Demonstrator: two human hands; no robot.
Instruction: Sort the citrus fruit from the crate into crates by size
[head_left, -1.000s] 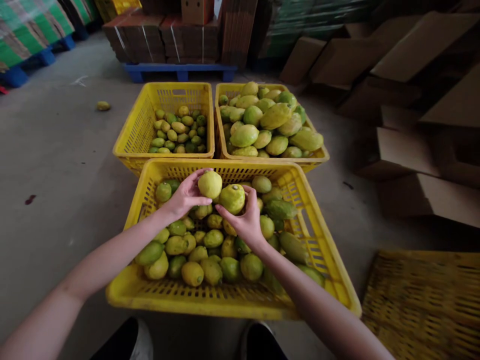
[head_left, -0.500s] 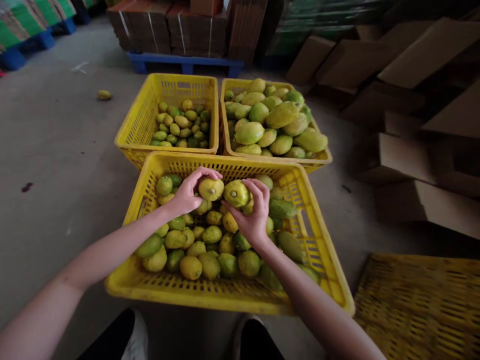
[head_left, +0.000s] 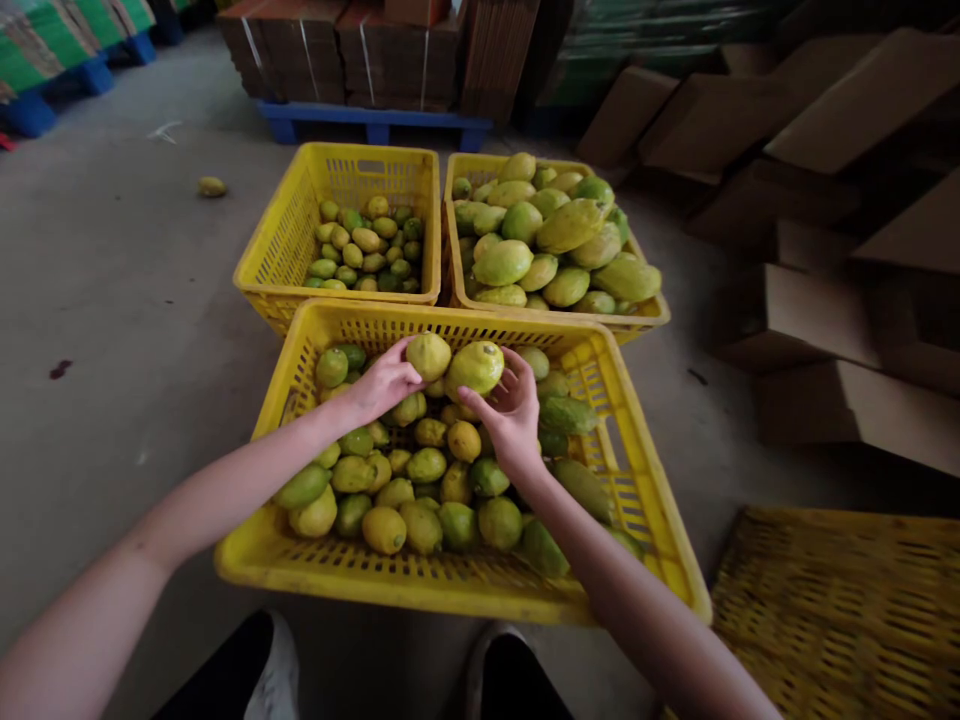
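Observation:
Just above the fruit in the near yellow crate (head_left: 480, 598), my left hand (head_left: 384, 382) is closed on a round yellow lemon (head_left: 428, 357). Beside it, my right hand (head_left: 511, 412) grips a larger yellow-green lemon (head_left: 475, 368), thumb at the front and fingers round the far side. The two held lemons are side by side, close together. Below them lie several green and yellow lemons (head_left: 426, 466), with longer green ones (head_left: 568, 414) along the crate's right side.
Behind stand a yellow crate of small lemons (head_left: 366, 240) and another heaped with large ones (head_left: 570, 226). A single lemon (head_left: 212, 187) lies on the floor at left. Cardboard boxes (head_left: 810, 310) crowd the right, above a yellow slatted crate (head_left: 840, 590). Flattened cartons sit on a blue pallet (head_left: 375, 122).
Both held lemons have been turned: their stem ends faced me before, and now the right one's tip points up and right. My hands have stayed nearly in place.

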